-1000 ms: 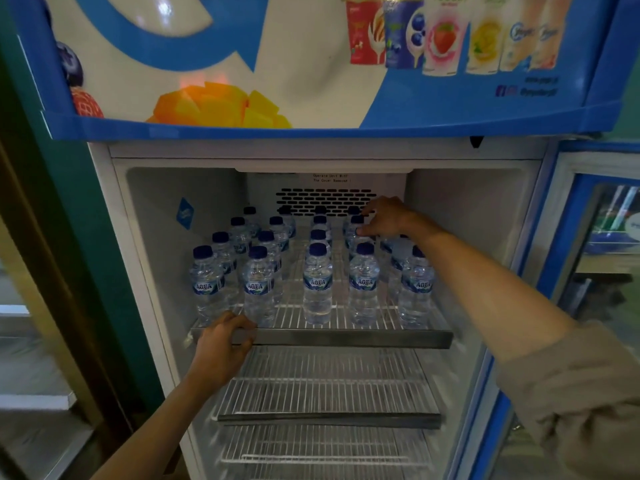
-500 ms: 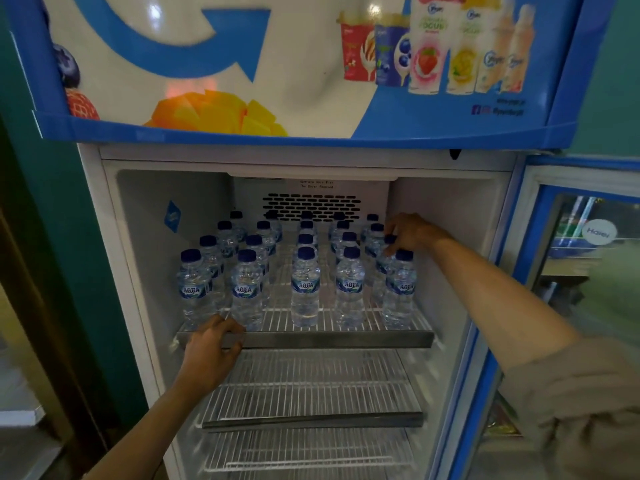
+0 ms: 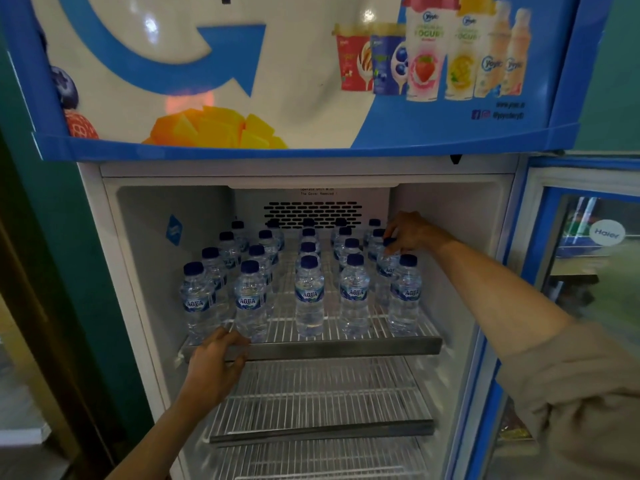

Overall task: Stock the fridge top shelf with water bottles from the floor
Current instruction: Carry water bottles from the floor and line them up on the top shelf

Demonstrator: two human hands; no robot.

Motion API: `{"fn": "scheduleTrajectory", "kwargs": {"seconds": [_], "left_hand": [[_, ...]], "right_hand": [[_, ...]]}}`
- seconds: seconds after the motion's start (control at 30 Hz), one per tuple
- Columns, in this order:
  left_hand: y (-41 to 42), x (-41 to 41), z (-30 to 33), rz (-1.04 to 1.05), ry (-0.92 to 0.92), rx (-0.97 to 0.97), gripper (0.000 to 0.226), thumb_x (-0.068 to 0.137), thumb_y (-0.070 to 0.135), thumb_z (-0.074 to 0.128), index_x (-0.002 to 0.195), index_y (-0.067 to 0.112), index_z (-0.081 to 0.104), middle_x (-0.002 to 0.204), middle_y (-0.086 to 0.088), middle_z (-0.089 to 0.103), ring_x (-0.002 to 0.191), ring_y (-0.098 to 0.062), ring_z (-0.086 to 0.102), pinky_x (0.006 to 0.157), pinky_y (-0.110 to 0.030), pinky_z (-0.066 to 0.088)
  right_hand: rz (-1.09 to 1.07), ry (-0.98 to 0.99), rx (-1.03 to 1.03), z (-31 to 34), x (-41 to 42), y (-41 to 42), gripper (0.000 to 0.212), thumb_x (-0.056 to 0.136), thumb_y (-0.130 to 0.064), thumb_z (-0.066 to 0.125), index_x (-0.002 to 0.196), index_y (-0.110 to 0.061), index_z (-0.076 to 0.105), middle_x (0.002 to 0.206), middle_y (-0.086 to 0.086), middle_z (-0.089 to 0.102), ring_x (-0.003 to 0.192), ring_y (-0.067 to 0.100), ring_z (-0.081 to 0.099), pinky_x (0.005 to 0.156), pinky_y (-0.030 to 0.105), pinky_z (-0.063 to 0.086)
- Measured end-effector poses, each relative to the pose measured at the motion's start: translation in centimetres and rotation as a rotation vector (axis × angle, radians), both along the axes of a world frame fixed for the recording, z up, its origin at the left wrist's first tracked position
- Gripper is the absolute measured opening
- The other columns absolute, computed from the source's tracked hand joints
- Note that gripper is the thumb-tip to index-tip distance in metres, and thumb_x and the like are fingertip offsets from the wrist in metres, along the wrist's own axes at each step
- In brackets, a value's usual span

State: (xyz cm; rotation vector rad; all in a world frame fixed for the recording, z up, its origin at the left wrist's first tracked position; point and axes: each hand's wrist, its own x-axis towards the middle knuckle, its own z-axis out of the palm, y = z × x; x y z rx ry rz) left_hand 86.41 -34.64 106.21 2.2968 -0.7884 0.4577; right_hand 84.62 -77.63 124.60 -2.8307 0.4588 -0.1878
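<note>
The open fridge's top wire shelf (image 3: 346, 349) carries several small clear water bottles with dark blue caps and blue labels, lined up in rows front to back. My right hand (image 3: 410, 233) reaches in at the right side and pinches the cap of a bottle (image 3: 385, 271) in the rightmost row, just behind the front bottle (image 3: 404, 294). My left hand (image 3: 216, 360) grips the shelf's metal front edge at its left end, below the front-left bottles (image 3: 194, 299).
Two bare wire shelves (image 3: 322, 424) lie below the top one. A blue yogurt sign (image 3: 277, 74) overhangs the opening. The open glass door (image 3: 588, 271) stands at the right; a teal wall and a brown frame are at the left.
My right hand has shifted from the bottles near the middle back to the rightmost row and closed on a cap there. The left hand stayed on the shelf edge. The view has tilted upward.
</note>
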Motion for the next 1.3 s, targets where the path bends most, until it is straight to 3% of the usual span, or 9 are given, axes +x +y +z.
{"fn": "scheduleTrajectory", "kwargs": {"seconds": [0.13, 0.3, 0.47, 0.6, 0.73, 0.8, 0.9, 1.07, 1.3], "left_hand": [[0.0, -0.1, 0.0, -0.007, -0.005, -0.009, 0.025, 0.078, 0.004, 0.074, 0.097, 0.02, 0.071, 0.092, 0.003, 0.058, 0.082, -0.015, 0.057, 0.07, -0.029, 0.043], [0.1, 0.0, 0.0, -0.012, -0.021, -0.014, 0.026, 0.077, 0.003, 0.074, 0.096, 0.02, 0.071, 0.09, 0.004, 0.058, 0.079, -0.012, 0.055, 0.068, -0.028, 0.042], [0.2, 0.0, -0.2, -0.017, -0.012, -0.015, 0.027, 0.077, 0.004, 0.074, 0.097, 0.021, 0.07, 0.093, 0.004, 0.059, 0.08, -0.012, 0.057, 0.068, -0.027, 0.042], [0.2, 0.1, -0.2, -0.02, 0.006, -0.006, 0.028, 0.076, 0.004, 0.073, 0.099, 0.02, 0.07, 0.096, 0.004, 0.059, 0.082, -0.013, 0.058, 0.068, -0.026, 0.04], [0.1, 0.1, -0.2, -0.022, 0.001, -0.001, 0.028, 0.077, 0.004, 0.072, 0.099, 0.02, 0.07, 0.095, 0.005, 0.057, 0.08, -0.011, 0.056, 0.067, -0.025, 0.039], [0.1, 0.1, -0.2, -0.016, 0.001, 0.003, 0.027, 0.077, 0.005, 0.072, 0.099, 0.02, 0.07, 0.094, 0.005, 0.057, 0.079, -0.011, 0.055, 0.067, -0.025, 0.039], [0.2, 0.1, -0.1, -0.016, 0.001, 0.016, 0.027, 0.077, 0.006, 0.072, 0.098, 0.022, 0.069, 0.094, 0.006, 0.056, 0.079, -0.011, 0.055, 0.067, -0.026, 0.039], [0.2, 0.1, 0.0, -0.021, -0.005, 0.019, 0.025, 0.077, 0.005, 0.072, 0.097, 0.02, 0.069, 0.093, 0.005, 0.056, 0.079, -0.013, 0.056, 0.067, -0.027, 0.039], [0.0, 0.1, -0.2, -0.007, -0.008, 0.013, 0.024, 0.078, 0.006, 0.072, 0.098, 0.019, 0.069, 0.095, 0.003, 0.056, 0.08, -0.013, 0.054, 0.068, -0.027, 0.038]], "right_hand": [[-0.001, 0.005, -0.013, 0.1, -0.1, -0.1, 0.05, 0.074, -0.029, 0.087, 0.118, -0.012, 0.069, 0.124, 0.009, 0.06, 0.106, 0.026, 0.063, 0.094, 0.038, 0.055], [0.005, 0.02, -0.004, 0.3, -0.2, 0.1, 0.051, 0.075, -0.027, 0.087, 0.119, -0.012, 0.068, 0.125, 0.01, 0.058, 0.104, 0.026, 0.064, 0.093, 0.039, 0.056], [-0.002, 0.026, -0.049, 0.4, -0.4, 0.2, 0.049, 0.077, -0.029, 0.085, 0.12, -0.014, 0.068, 0.126, 0.008, 0.059, 0.106, 0.024, 0.061, 0.091, 0.032, 0.055], [-0.044, 0.072, -0.069, 0.4, -0.4, 0.5, 0.063, 0.077, -0.035, 0.084, 0.131, -0.013, 0.06, 0.13, 0.007, 0.058, 0.11, 0.023, 0.059, 0.087, 0.028, 0.051], [-0.01, -0.117, -0.258, 1.2, 0.1, 2.8, 0.043, 0.089, -0.044, 0.068, 0.117, -0.012, 0.064, 0.119, 0.01, 0.066, 0.1, 0.025, 0.062, 0.078, 0.031, 0.051], [0.056, -0.214, -0.184, 1.1, 1.0, 4.2, 0.044, 0.091, -0.048, 0.064, 0.122, -0.017, 0.064, 0.122, 0.009, 0.065, 0.106, 0.026, 0.062, 0.089, 0.036, 0.053], [0.167, -0.086, -0.048, 0.2, 1.8, 6.3, 0.052, 0.088, -0.049, 0.069, 0.131, -0.02, 0.061, 0.128, 0.005, 0.062, 0.115, 0.025, 0.059, 0.102, 0.038, 0.048], [0.171, -0.058, -0.02, -0.5, 2.4, 6.2, 0.035, 0.087, -0.029, 0.076, 0.118, -0.016, 0.069, 0.122, 0.011, 0.065, 0.107, 0.026, 0.063, 0.099, 0.036, 0.051], [0.173, -0.049, -0.013, -0.2, 1.9, 5.4, 0.03, 0.088, -0.027, 0.074, 0.116, -0.015, 0.07, 0.112, 0.01, 0.068, 0.1, 0.023, 0.066, 0.096, 0.036, 0.054]]}}
